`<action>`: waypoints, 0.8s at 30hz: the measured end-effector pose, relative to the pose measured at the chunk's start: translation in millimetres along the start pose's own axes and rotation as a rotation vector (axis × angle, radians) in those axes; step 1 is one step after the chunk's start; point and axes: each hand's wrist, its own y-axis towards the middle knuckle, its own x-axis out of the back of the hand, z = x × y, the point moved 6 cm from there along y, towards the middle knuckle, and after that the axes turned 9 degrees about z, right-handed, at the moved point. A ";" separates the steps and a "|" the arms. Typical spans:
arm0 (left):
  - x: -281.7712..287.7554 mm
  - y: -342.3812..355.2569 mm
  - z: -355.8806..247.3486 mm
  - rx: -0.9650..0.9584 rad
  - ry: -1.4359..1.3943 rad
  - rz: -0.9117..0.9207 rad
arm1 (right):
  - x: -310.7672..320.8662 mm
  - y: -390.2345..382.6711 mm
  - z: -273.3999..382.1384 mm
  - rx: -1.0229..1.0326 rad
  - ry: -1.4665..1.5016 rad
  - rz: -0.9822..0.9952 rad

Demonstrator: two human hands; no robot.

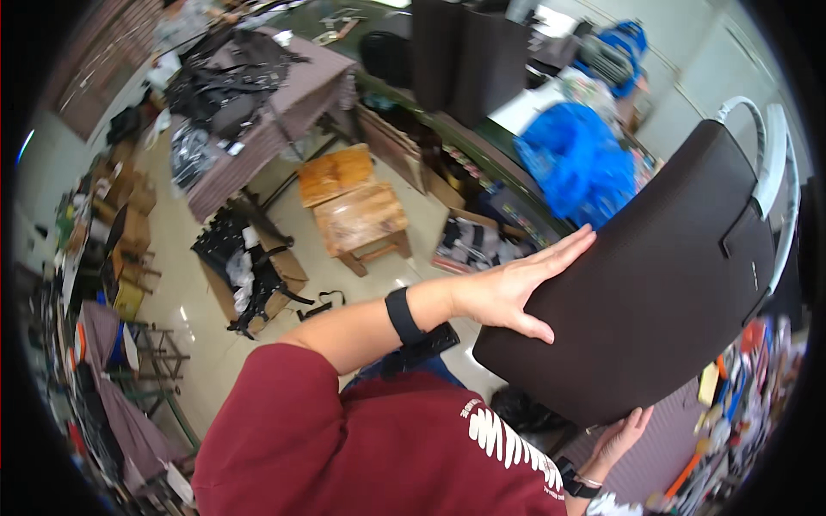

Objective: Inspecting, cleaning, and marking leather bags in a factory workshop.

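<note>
A dark brown handbag with pale grey handles and a small tab fills the right side of the head view, tilted. My left hand lies on its side face near the left edge, fingers stretched out and thumb spread. Below, my right hand holds the bag at its bottom edge, partly hidden by it. A cluttered surface with a purple striped cover lies below the bag on the right.
Wooden stools stand mid-floor beside a box of black straps and a box of fabric. A striped-cloth table holds black material. A long bench carries dark bags and blue plastic. Cluttered shelving lines the left.
</note>
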 end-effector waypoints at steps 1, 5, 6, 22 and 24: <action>17.9 -20.1 -0.9 0.110 -0.025 -0.076 | -22.0 9.8 1.2 0.037 -0.069 0.064; 96.7 -122.0 11.5 0.254 -0.068 -0.482 | -152.4 38.1 4.4 0.112 -0.157 0.296; 118.5 -150.3 14.6 0.290 -0.100 -0.561 | -188.0 43.5 4.6 0.119 -0.140 0.312; 272.3 -513.6 115.7 0.860 -0.427 -1.010 | -593.2 22.4 -190.5 -0.487 -0.200 0.953; 256.2 -529.0 150.8 0.965 -0.480 -1.008 | -587.9 24.7 -221.5 -0.589 -0.250 0.921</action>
